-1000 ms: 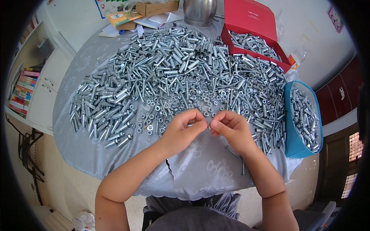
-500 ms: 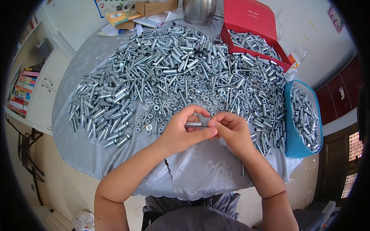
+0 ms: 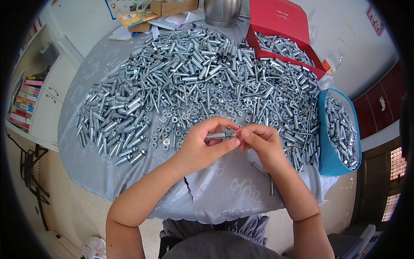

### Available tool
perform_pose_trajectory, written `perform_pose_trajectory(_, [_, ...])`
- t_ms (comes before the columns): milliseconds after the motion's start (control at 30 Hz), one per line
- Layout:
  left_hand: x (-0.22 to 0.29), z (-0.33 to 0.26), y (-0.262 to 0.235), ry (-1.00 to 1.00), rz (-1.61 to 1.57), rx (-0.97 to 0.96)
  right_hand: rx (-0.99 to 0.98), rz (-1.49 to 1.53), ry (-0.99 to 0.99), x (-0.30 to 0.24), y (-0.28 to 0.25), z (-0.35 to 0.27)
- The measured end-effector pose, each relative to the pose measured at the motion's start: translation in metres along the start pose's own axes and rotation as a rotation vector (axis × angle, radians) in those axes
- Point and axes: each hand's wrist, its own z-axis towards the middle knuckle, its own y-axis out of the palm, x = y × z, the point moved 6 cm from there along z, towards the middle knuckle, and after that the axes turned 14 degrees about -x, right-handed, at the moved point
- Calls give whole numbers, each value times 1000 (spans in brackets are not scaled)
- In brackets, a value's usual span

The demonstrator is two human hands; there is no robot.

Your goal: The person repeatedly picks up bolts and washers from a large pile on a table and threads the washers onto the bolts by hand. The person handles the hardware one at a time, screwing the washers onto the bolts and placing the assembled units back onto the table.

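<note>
My left hand (image 3: 199, 146) is closed around a silvery sleeve anchor bolt (image 3: 215, 136), held roughly level above the near part of the table. At the bolt's right end, the fingertips of my right hand (image 3: 264, 146) are pinched together. Whether they grip the bolt's tip or a small part such as a nut is hidden by the fingers. Just beyond both hands lie loose nuts and washers (image 3: 185, 116). Two long bolts (image 3: 271, 186) rest on the cloth beside my right wrist.
A big heap of metal sleeves and bolts (image 3: 189, 64) covers much of the grey-clothed table (image 3: 99, 177). Finished-looking anchors (image 3: 129, 125) are piled at left. A red box (image 3: 280, 21) and a blue bin (image 3: 330, 162), both holding hardware, stand at right. A metal pot (image 3: 222, 13) is behind.
My right hand has shifted slightly right, and its fingers have turned at the bolt's end. More of the bolts beside my right wrist shows. My left hand keeps its hold.
</note>
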Motion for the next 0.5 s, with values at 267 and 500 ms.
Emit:
perform_pose_trajectory(267, [-3, 0, -5, 39, -25, 36, 30, -53, 3, -5, -1, -1])
perform_pose_trajectory(500, [-2, -2, -18, 4, -170, 155, 236, -301, -75, -15, -24, 1])
